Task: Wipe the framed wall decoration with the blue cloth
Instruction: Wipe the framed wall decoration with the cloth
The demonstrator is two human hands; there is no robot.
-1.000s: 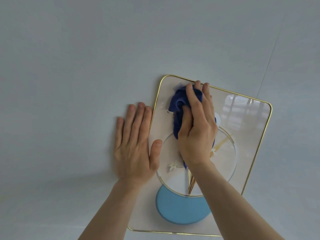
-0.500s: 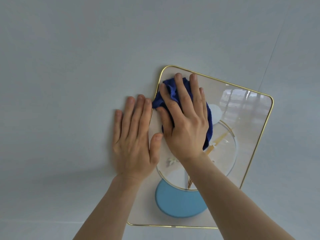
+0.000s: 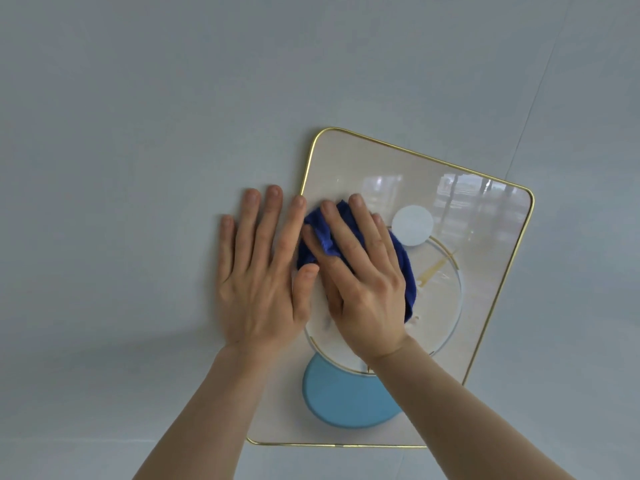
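Note:
The framed wall decoration [image 3: 485,237] hangs tilted on the wall, a glossy pale panel with a thin gold rim, a light blue disc, a white disc and a gold-edged circle. My right hand [image 3: 360,282] presses the dark blue cloth [image 3: 403,268] flat against the left middle of the panel, fingers spread over it. My left hand [image 3: 263,271] lies flat on the wall beside the frame's left edge, its thumb and forefinger overlapping the rim, holding nothing.
A plain pale grey wall [image 3: 138,133] surrounds the frame. A thin seam [image 3: 540,98] runs diagonally down the wall at the upper right.
My right hand has slid the cloth down from the frame's upper left corner to the left middle of the panel. My left hand has stayed flat in place.

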